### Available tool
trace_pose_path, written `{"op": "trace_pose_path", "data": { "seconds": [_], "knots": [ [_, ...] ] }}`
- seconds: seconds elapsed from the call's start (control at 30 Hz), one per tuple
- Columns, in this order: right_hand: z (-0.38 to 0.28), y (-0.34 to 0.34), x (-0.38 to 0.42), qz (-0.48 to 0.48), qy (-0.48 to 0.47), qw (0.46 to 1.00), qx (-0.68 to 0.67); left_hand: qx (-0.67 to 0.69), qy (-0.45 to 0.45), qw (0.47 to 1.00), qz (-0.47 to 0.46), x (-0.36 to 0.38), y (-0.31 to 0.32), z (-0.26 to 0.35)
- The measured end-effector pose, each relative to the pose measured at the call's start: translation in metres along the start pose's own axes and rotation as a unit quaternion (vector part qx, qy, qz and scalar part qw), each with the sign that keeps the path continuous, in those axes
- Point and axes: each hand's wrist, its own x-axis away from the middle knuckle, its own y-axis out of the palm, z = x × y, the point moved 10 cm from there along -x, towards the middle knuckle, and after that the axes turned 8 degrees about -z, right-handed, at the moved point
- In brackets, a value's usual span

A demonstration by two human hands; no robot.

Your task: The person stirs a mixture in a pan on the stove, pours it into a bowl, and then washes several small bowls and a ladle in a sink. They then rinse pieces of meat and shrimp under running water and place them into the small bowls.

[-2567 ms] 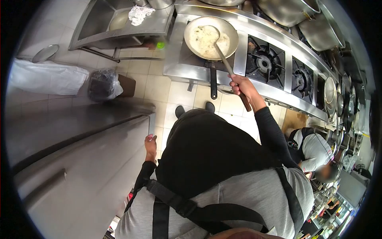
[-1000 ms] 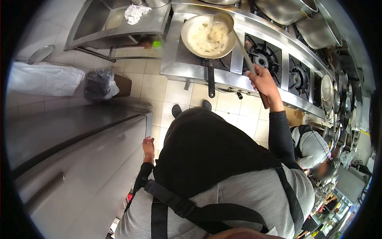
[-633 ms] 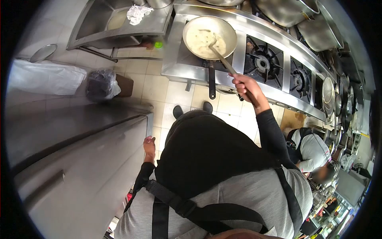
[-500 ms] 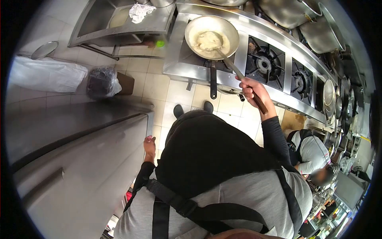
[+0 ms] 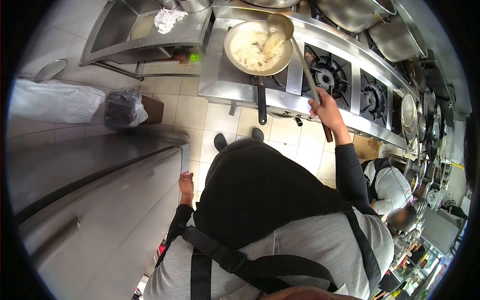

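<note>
My right hand [image 5: 327, 110] is wrapped around the long handle of a ladle [image 5: 281, 25]. The ladle's bowl is tipped at the far right rim of a frying pan [image 5: 231, 56], and pale, creamy liquid [image 5: 273, 46] runs from it into the pan. More of this pale liquid with lumps covers the pan's bottom. The pan sits on the left burner, its black handle [image 5: 262, 102] pointing toward me, touched by neither hand. Down at my left side, beside a large steel cabinet [image 5: 115, 200], my left hand [image 5: 186, 185] has its fingers curled in, with nothing visible in them.
Bare burners [image 5: 325, 77] lie right of the pan, with large steel pots [image 5: 395, 40] behind. A steel sink counter [image 5: 192, 31] holds a white cloth [image 5: 169, 19]. A lined bin [image 5: 124, 107] stands at left. Another person [image 5: 390, 187] bends at the right, near hanging pans.
The ladle's bowl has risen from the middle of the pan to its far right rim and tipped, pouring liquid. My right hand has shifted with the handle; my left hand stays low.
</note>
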Motion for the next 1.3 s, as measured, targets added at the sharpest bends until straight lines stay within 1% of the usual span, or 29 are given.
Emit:
{"op": "trace_pose_path", "data": {
  "seconds": [0.07, 0.13, 0.2, 0.27, 0.3, 0.33, 0.4, 0.43, 0.5, 0.53, 0.6, 0.63, 0.67, 0.7, 0.73, 0.77, 0.8, 0.87, 0.9, 0.93, 0.97, 1.0, 1.03, 1.07, 1.13, 1.17, 1.2, 1.27, 1.3],
  "knots": [
    [0.013, 0.0, -0.018, 0.027, -0.024, 0.998, 0.042, 0.022, -0.009, 1.0, 0.002, 0.002, 0.003, 0.006],
    [0.002, 0.002, -0.036, 0.052, -0.133, 0.969, 0.203, 0.029, 0.002, 1.0, 0.011, -0.008, -0.001, -0.016],
    [0.017, 0.018, -0.057, 0.058, -0.089, 0.968, 0.227, 0.035, 0.015, 0.999, 0.017, -0.012, -0.004, -0.017],
    [0.041, 0.039, -0.074, 0.087, -0.161, 0.963, 0.2, 0.03, 0.001, 1.0, 0.008, -0.001, -0.003, -0.007],
    [0.038, 0.067, -0.063, -0.074, 0.011, 0.997, 0.012, 0.031, 0.002, 0.999, 0.011, 0.002, -0.004, -0.004],
    [0.055, 0.093, -0.061, -0.141, 0.068, 0.972, -0.173, 0.007, -0.013, 1.0, 0.021, 0.005, -0.005, -0.004],
    [0.038, 0.114, -0.037, -0.187, 0.135, 0.89, -0.394, -0.015, -0.027, 0.999, 0.032, 0.004, -0.009, -0.011],
    [0.03, 0.109, -0.03, -0.191, 0.135, 0.89, -0.393, -0.008, -0.023, 0.999, 0.027, 0.003, -0.009, -0.017],
    [0.016, 0.109, -0.013, -0.222, 0.158, 0.789, -0.551, 0.0, -0.021, 0.999, 0.026, 0.005, -0.01, -0.028],
    [0.013, 0.105, -0.008, -0.224, 0.159, 0.788, -0.55, 0.037, -0.026, 0.998, 0.031, 0.006, -0.01, -0.034],
    [0.013, 0.084, -0.006, -0.185, 0.121, 0.877, -0.427, 0.075, -0.03, 0.996, 0.035, 0.0, -0.01, -0.053],
    [0.016, 0.073, -0.005, -0.158, 0.111, 0.909, -0.368, 0.004, 0.049, 0.998, 0.026, -0.004, -0.012, -0.048],
    [0.011, 0.069, 0.0, -0.156, 0.111, 0.91, -0.368, -0.067, 0.127, 0.99, 0.017, -0.005, -0.009, -0.04],
    [0.0, 0.055, 0.005, -0.139, 0.089, 0.947, -0.275, -0.067, 0.128, 0.989, 0.014, -0.006, -0.007, -0.035],
    [-0.007, 0.044, 0.008, -0.119, 0.067, 0.974, -0.179, -0.118, 0.156, 0.981, -0.001, -0.008, 0.0, -0.023],
    [-0.004, 0.034, 0.007, -0.103, 0.05, 0.986, -0.123, -0.168, 0.184, 0.968, -0.017, -0.009, 0.008, -0.005],
    [0.001, 0.033, 0.01, -0.099, 0.051, 0.986, -0.123, -0.168, 0.186, 0.968, -0.02, -0.008, 0.012, 0.023],
    [-0.005, 0.018, 0.016, -0.01, -0.037, 0.999, 0.007, -0.083, 0.028, 0.987, -0.133, -0.012, 0.053, 0.081],
    [0.009, 0.019, 0.015, 0.025, -0.046, 0.999, 0.008, -0.071, 0.097, 0.98, -0.159, -0.023, 0.08, 0.109],
    [0.025, 0.025, 0.013, 0.027, -0.032, 0.998, -0.05, -0.057, 0.165, 0.967, -0.184, -0.032, 0.108, 0.136],
    [0.033, 0.022, 0.01, 0.032, -0.02, 0.999, -0.014, -0.012, 0.221, 0.943, -0.247, -0.012, 0.145, 0.199],
    [0.039, 0.019, 0.007, 0.037, -0.007, 0.999, 0.022, -0.014, 0.168, 0.937, -0.306, -0.014, 0.182, 0.217],
    [0.043, 0.016, 0.002, 0.035, -0.009, 0.999, 0.024, 0.047, 0.148, 0.917, -0.367, -0.024, 0.226, 0.223],
    [0.046, 0.011, -0.005, 0.041, -0.013, 0.998, 0.039, 0.141, 0.013, 0.899, -0.413, 0.006, 0.255, 0.262],
    [0.052, 0.01, -0.021, 0.048, -0.022, 0.997, 0.052, 0.209, -0.044, 0.854, -0.474, 0.022, 0.318, 0.3],
    [0.05, 0.005, -0.03, 0.08, -0.048, 0.991, 0.1, 0.255, -0.085, 0.827, -0.494, 0.037, 0.34, 0.324],
    [0.044, -0.001, -0.037, 0.112, -0.072, 0.98, 0.147, 0.256, -0.08, 0.827, -0.494, 0.031, 0.357, 0.327],
    [0.034, 0.003, -0.053, 0.112, -0.086, 0.98, 0.141, 0.254, -0.058, 0.862, -0.435, 0.005, 0.378, 0.315],
    [0.028, 0.008, -0.062, 0.107, -0.087, 0.976, 0.168, 0.226, -0.04, 0.907, -0.354, 0.004, 0.366, 0.32]
  ]
}}
